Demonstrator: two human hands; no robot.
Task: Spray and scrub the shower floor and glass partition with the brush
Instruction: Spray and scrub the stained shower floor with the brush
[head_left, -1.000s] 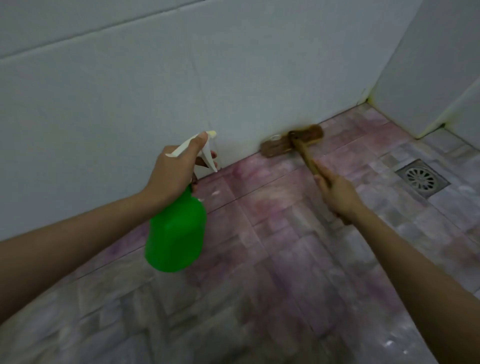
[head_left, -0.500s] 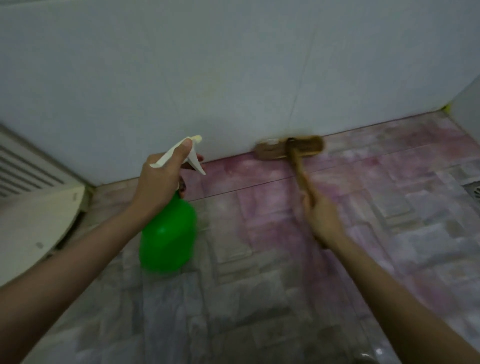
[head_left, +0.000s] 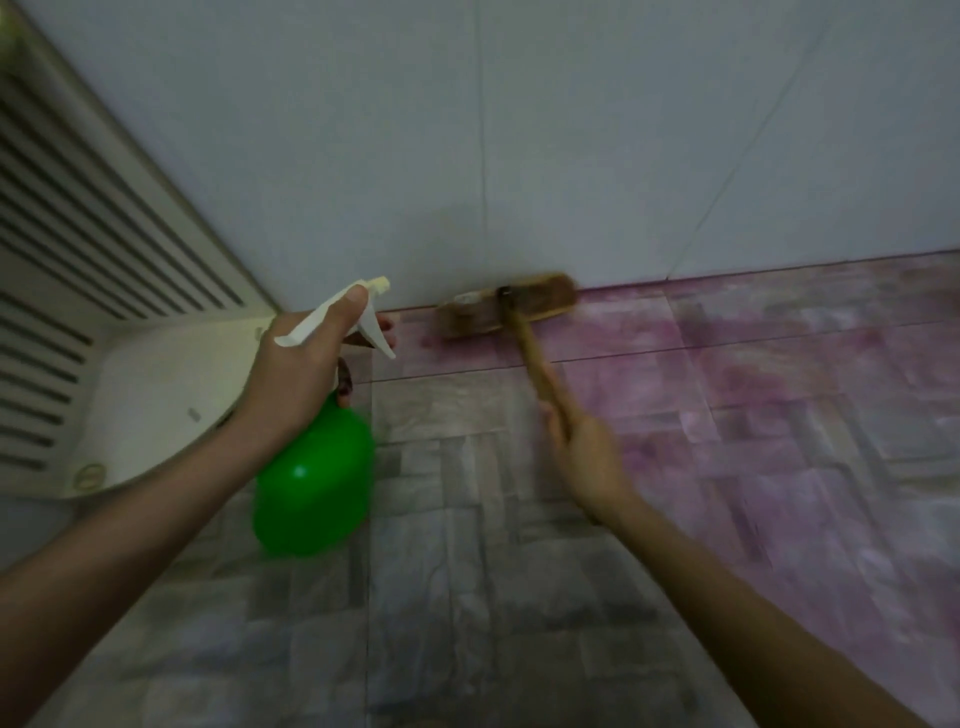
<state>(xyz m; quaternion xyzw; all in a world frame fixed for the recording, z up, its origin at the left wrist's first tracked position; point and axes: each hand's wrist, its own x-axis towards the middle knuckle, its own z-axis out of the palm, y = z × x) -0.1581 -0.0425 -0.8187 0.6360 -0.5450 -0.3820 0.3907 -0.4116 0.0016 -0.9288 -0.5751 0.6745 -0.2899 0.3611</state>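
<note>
I see the floor (head_left: 467, 597) in stone-patterned tiles, grey near me and to the left, stained pink on the right and along the wall (head_left: 571, 156). The brush (head_left: 506, 306) has its head down on the pink tiles at the wall's foot. A white curved piece (head_left: 156, 405) sits in the left corner.

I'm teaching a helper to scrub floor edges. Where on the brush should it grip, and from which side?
Grip the brush by its wooden handle, partway up, from the near side, as the right hand does. Its head sits against the foot of the wall and the handle slants back toward the person.
</note>
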